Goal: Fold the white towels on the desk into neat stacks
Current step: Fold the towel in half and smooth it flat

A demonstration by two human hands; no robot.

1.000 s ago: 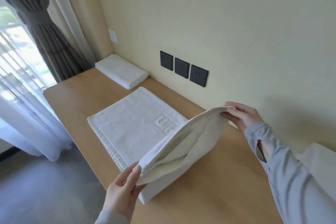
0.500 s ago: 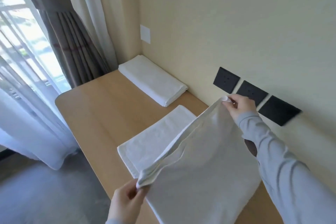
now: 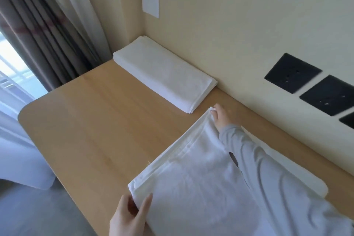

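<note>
A white towel (image 3: 193,184) lies doubled over on the wooden desk (image 3: 95,120), its left edges lined up. My left hand (image 3: 130,216) pinches the near left corner of that towel at the desk's front edge. My right hand (image 3: 220,117) pinches the far left corner, close to the wall. My grey sleeve crosses over the towel and hides part of it. A second white towel (image 3: 164,73), folded into a long flat stack, lies against the wall in the far corner of the desk.
Black wall sockets (image 3: 293,73) sit in a row above the desk on the right. A white wall plate (image 3: 150,1) is higher up. Grey and white curtains (image 3: 44,30) hang at the desk's left end by a window. The floor lies below the front edge.
Both hands carried the lifted half of the towel over to the left and laid it down on the other half, which it now covers. The view swung left and down.
</note>
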